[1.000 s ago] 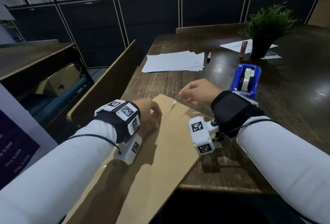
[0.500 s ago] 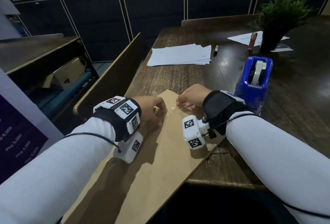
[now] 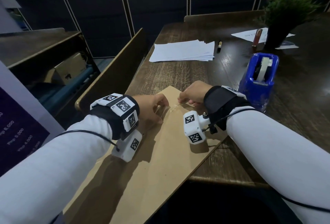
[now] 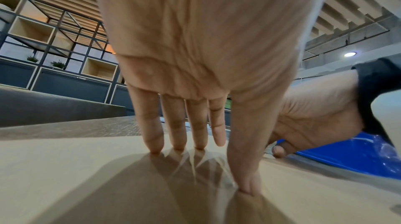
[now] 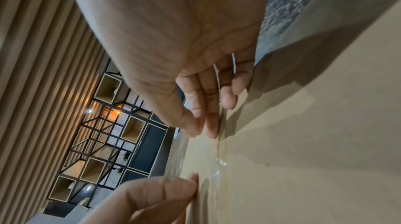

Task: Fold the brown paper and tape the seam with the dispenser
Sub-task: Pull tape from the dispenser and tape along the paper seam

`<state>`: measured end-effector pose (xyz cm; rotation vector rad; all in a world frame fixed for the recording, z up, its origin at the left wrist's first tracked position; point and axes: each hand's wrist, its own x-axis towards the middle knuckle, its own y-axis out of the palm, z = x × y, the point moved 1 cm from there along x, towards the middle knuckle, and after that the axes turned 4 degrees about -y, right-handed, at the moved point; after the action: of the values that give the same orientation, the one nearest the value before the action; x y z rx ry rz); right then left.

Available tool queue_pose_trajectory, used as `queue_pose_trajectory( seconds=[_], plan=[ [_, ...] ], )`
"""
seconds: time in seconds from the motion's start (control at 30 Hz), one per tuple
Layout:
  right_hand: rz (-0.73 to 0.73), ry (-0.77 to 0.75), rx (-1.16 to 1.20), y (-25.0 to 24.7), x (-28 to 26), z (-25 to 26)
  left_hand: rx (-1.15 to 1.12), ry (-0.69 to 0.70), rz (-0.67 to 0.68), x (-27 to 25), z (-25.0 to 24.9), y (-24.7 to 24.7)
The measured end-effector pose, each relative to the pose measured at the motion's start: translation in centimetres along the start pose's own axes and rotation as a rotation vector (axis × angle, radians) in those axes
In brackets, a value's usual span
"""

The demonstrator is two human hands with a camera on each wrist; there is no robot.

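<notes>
My left hand (image 3: 151,107) presses flat-fingered on the paper (image 3: 142,161) at frame centre; my right hand (image 3: 192,95) pinches the tape (image 3: 174,107). If I ease the left, I think the seam springs and the tape wrinkles.

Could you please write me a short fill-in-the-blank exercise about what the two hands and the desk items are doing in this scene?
1. The left hand presses straight fingers on the folded ____ paper sheet.
2. The right hand pinches a strip of clear ____ at the paper's seam.
3. The blue tape dispenser stands on the dark wooden table, beside the person's ____ wrist.
4. The stack of white paper sheets lies beyond both hands, with a dark ____ beside it.

Missing words: brown; tape; right; marker
</notes>
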<state>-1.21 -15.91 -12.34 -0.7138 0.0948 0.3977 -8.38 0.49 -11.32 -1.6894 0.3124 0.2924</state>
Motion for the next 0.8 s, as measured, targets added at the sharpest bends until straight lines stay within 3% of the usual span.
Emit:
queue_pose_trajectory(
  seconds=[0.43, 0.8],
  plan=[
    [-0.042, 0.027, -0.077, 0.3, 0.5, -0.1, 0.067, 0.039, 0.014, -0.6, -0.4, -0.2],
    [-0.067, 0.032, -0.098, 0.5, 0.3, 0.0, 0.375, 0.096, 0.002, -0.8, -1.8, -0.1]
  ],
)
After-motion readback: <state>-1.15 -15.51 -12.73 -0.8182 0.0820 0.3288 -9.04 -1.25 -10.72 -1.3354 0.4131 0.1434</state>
